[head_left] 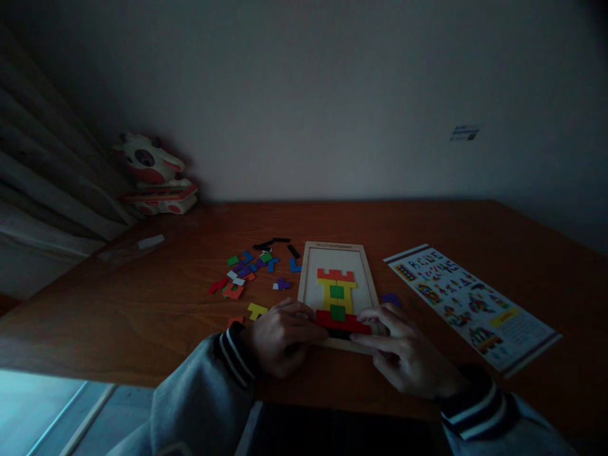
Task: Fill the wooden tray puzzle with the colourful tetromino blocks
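Observation:
A wooden puzzle tray lies on the brown table, holding a figure built from red, yellow and green blocks. My left hand rests at the tray's near left corner, fingers curled against the red pieces along the bottom. At the near right corner is my right hand, fingers bent and pressing the tray's edge and the red pieces. Neither hand lifts a piece that I can make out. A purple piece lies just right of the tray.
Several loose coloured puzzle pieces are scattered left of the tray, with a yellow one near my left hand. A printed pattern sheet lies at the right. A red and white toy stands at the back left by a curtain.

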The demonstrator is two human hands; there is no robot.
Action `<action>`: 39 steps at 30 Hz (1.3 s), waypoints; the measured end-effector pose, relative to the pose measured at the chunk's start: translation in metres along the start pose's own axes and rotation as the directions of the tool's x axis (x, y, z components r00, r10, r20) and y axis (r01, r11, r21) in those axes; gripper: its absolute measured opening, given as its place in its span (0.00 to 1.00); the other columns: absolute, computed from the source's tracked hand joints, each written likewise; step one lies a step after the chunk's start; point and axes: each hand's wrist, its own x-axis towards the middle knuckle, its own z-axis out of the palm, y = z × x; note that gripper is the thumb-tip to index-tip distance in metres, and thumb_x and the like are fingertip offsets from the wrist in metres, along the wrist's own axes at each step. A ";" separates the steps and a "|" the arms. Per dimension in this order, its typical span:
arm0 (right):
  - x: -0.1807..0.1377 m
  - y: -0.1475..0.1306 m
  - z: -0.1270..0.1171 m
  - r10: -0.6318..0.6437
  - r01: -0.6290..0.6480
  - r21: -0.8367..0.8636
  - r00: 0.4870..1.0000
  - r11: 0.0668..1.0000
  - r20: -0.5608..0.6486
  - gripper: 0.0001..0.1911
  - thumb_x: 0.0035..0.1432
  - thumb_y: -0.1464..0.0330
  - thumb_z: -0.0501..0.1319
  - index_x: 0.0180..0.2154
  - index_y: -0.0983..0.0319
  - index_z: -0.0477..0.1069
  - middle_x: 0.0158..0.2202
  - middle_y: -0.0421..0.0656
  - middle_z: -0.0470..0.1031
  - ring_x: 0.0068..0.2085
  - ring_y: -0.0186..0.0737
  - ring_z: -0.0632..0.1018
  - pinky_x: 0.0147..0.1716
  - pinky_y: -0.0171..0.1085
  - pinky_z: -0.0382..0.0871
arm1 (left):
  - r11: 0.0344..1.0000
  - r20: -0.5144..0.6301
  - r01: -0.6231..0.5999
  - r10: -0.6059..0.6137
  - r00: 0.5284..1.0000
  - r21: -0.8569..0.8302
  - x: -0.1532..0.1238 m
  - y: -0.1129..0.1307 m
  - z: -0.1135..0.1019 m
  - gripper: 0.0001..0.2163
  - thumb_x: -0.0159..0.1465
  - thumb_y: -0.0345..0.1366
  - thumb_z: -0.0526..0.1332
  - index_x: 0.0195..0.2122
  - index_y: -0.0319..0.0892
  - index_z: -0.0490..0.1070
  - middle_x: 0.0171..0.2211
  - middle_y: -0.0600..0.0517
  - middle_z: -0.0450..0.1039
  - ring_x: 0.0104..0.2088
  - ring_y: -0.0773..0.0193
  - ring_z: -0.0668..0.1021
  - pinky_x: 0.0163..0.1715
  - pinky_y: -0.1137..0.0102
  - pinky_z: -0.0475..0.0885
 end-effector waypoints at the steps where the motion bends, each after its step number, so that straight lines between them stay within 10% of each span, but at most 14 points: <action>1: 0.000 0.000 0.000 0.001 -0.001 0.004 1.000 1.000 -0.006 0.24 0.51 0.78 0.58 0.46 0.55 0.79 0.48 0.47 0.73 0.45 0.45 0.74 0.43 0.46 0.75 | 1.000 -0.005 -0.007 0.007 1.000 0.000 0.000 0.000 0.000 0.20 0.58 0.27 0.57 0.52 0.42 0.71 0.41 0.47 0.79 0.45 0.55 0.77 0.48 0.59 0.73; 8: -0.001 0.004 -0.001 0.076 -0.073 0.032 0.993 0.997 -0.087 0.25 0.55 0.78 0.57 0.53 0.56 0.74 0.46 0.47 0.73 0.44 0.43 0.75 0.44 0.44 0.75 | 0.994 -0.140 0.041 -0.028 0.990 0.097 0.000 -0.003 -0.002 0.18 0.61 0.25 0.56 0.52 0.42 0.72 0.46 0.46 0.79 0.47 0.55 0.76 0.46 0.59 0.74; 19: -0.001 0.001 -0.001 0.042 -0.041 0.027 0.998 0.999 -0.053 0.22 0.54 0.77 0.58 0.48 0.57 0.77 0.46 0.48 0.73 0.42 0.44 0.74 0.40 0.44 0.74 | 1.000 0.033 -0.010 0.009 0.999 0.029 0.001 0.005 -0.005 0.24 0.55 0.26 0.57 0.54 0.43 0.71 0.49 0.47 0.78 0.51 0.53 0.75 0.50 0.57 0.73; 26: 0.000 0.002 -0.003 0.041 -0.039 0.024 0.995 0.999 -0.094 0.22 0.54 0.77 0.57 0.49 0.58 0.76 0.44 0.48 0.74 0.43 0.44 0.75 0.42 0.45 0.75 | 0.994 -0.082 0.009 0.000 0.997 0.109 -0.002 0.002 -0.002 0.16 0.57 0.28 0.57 0.45 0.42 0.74 0.35 0.49 0.80 0.44 0.55 0.77 0.44 0.59 0.71; 39: 0.006 -0.007 0.000 0.003 -0.005 -0.047 0.999 0.999 -0.033 0.10 0.58 0.68 0.64 0.43 0.55 0.80 0.48 0.48 0.74 0.44 0.45 0.75 0.43 0.47 0.75 | 0.994 -0.063 -0.036 0.043 0.997 0.103 0.001 0.003 -0.003 0.19 0.57 0.27 0.56 0.49 0.41 0.73 0.45 0.46 0.80 0.47 0.55 0.77 0.46 0.59 0.73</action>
